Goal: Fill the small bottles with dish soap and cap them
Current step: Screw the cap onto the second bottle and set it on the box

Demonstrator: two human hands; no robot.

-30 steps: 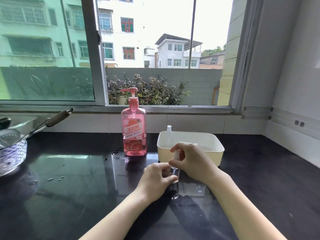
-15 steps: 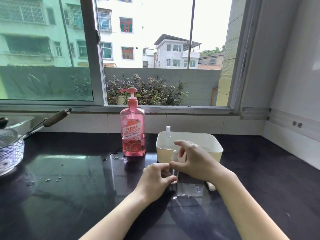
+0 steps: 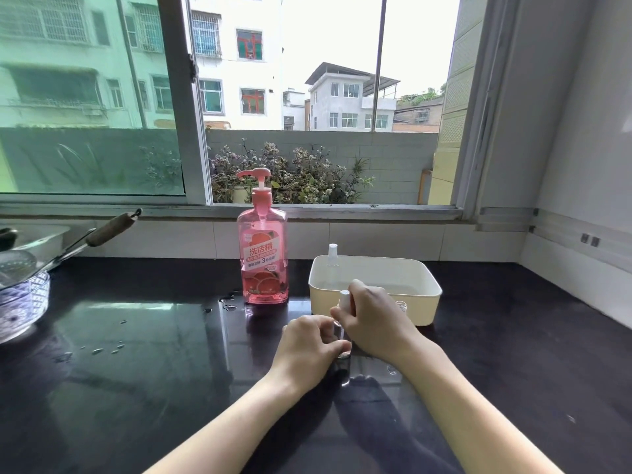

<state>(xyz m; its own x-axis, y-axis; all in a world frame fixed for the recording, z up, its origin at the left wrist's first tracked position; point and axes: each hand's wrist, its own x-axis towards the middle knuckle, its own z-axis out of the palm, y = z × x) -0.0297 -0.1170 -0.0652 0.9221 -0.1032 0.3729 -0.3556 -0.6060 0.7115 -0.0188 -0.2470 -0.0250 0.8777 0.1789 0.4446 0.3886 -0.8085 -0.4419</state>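
Observation:
A small clear bottle (image 3: pixel 339 333) stands upright on the black counter (image 3: pixel 143 354), mostly hidden between my hands. My left hand (image 3: pixel 307 340) grips its body near the base. My right hand (image 3: pixel 372 323) pinches its white cap (image 3: pixel 344 298) at the top. A pink pump bottle of dish soap (image 3: pixel 263 254) stands behind and to the left. Another small capped bottle (image 3: pixel 332 260) stands in the cream tub (image 3: pixel 424 302). A small open bottle neck (image 3: pixel 402 306) shows just right of my right hand.
At the left edge sit a patterned glass bowl (image 3: pixel 22 302) and a utensil with a dark handle (image 3: pixel 109 227). Water drops (image 3: pixel 102 350) lie on the counter. A tiled ledge and window run along the back; a white wall closes the right side.
My right hand has shifted on the cap, so more of the white cap shows above the fingers. My left hand stays around the bottle.

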